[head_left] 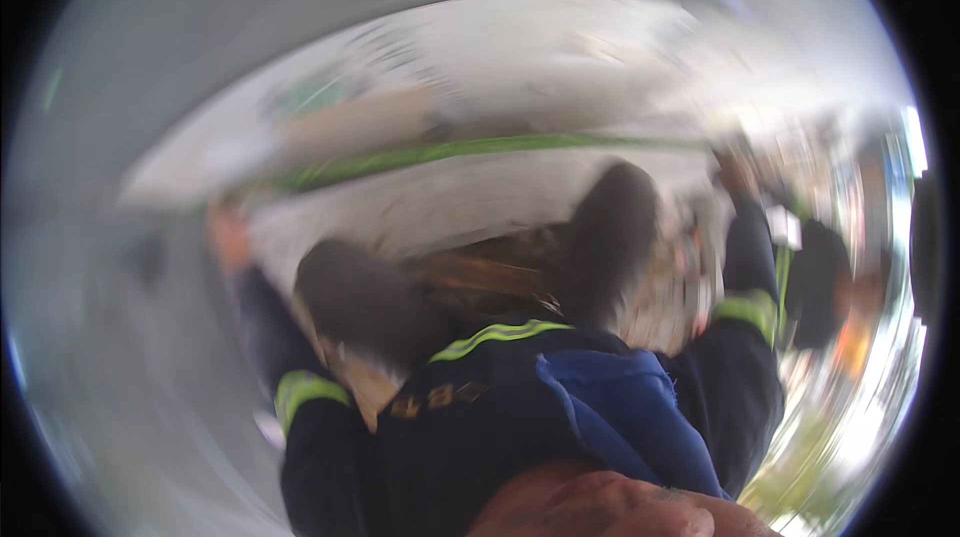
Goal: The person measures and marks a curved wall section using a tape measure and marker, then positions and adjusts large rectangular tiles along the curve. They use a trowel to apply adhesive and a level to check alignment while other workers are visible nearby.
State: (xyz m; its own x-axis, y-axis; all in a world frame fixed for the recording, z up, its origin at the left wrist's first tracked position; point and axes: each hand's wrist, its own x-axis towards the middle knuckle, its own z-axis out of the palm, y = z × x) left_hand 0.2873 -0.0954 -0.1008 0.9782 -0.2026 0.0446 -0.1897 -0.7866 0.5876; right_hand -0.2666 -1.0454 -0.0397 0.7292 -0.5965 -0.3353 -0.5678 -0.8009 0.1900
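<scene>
Motion blurs the whole head view. A long, thin green strip runs across in front of me, from near one hand to near the other. Whether it is a strap, a cord or the edge of something larger cannot be made out. My left hand is by the strip's left end, its fingers smeared. Farther right, my right hand is beside the other end, dark and equally smeared. Both arms are spread wide, in dark sleeves with yellow-green bands. I cannot tell whether either hand grips the strip.
My bent knees, left and right, stand below the strip. Between them lies a brownish, blurred patch. Beyond the strip is a pale surface with a tan shape. Another person in dark clothing appears at the right.
</scene>
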